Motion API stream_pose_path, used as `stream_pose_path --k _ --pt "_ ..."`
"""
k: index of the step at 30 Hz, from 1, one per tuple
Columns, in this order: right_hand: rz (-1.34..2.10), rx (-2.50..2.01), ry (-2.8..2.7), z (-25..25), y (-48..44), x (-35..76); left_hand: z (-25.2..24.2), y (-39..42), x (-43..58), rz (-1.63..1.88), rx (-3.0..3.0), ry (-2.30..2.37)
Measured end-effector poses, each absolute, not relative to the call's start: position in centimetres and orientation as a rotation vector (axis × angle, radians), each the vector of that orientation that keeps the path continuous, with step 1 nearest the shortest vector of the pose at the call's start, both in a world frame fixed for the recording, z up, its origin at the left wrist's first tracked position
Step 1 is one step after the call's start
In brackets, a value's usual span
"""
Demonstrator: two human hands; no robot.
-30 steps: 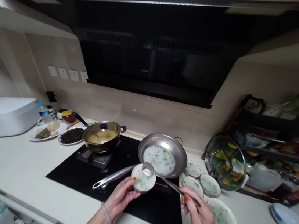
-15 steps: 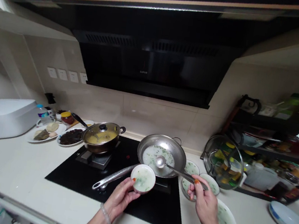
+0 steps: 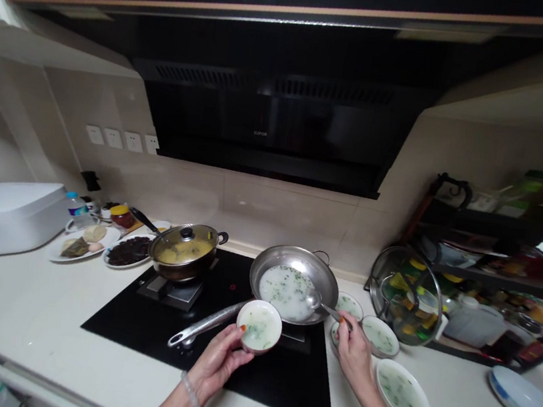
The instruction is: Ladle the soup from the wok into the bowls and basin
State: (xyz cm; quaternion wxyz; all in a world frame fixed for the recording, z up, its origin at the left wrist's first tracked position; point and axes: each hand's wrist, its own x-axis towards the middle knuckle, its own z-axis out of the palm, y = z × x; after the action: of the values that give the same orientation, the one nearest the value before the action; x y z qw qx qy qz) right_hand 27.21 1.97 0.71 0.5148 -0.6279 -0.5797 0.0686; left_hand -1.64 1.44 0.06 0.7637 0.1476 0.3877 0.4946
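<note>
My left hand (image 3: 223,353) grips a small white bowl (image 3: 259,326) of pale soup with green bits, held in front of the wok. Fingers of my right hand (image 3: 351,353) are wrapped round the handle of a metal ladle (image 3: 314,299). The ladle's head is at the right side of the soup in the steel wok (image 3: 297,257). That wok stands on the black cooktop (image 3: 133,325), its long handle (image 3: 206,324) pointing toward the front left. Several filled bowls stand right of it, among them a round bowl (image 3: 380,337) and a wider dish (image 3: 404,392); my right hand partly hides one.
A lidded pan (image 3: 186,252) with yellow contents sits on the left burner, beside a plate of dark food (image 3: 128,252). A glass lid (image 3: 404,296) leans against the black rack (image 3: 508,280). Blue-rimmed plates (image 3: 522,397) lie at the right. The range hood (image 3: 264,108) hangs above.
The ladle has moved right and its head is now lower at the wok's right side. My right hand has shifted a little left. The left hand and its bowl stay almost in place.
</note>
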Motion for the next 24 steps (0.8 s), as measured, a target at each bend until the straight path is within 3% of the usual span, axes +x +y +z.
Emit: stream_pose_path --k 9,24 --pt "0.547 -1.435 -0.957 0.81 2.19 26.94 -0.01 1.42 -1.76 1.091 0.307 0.845" --pt "0.548 -1.388 -0.948 0.85 2.01 27.03 -0.39 1.55 -1.77 1.079 0.301 0.848"
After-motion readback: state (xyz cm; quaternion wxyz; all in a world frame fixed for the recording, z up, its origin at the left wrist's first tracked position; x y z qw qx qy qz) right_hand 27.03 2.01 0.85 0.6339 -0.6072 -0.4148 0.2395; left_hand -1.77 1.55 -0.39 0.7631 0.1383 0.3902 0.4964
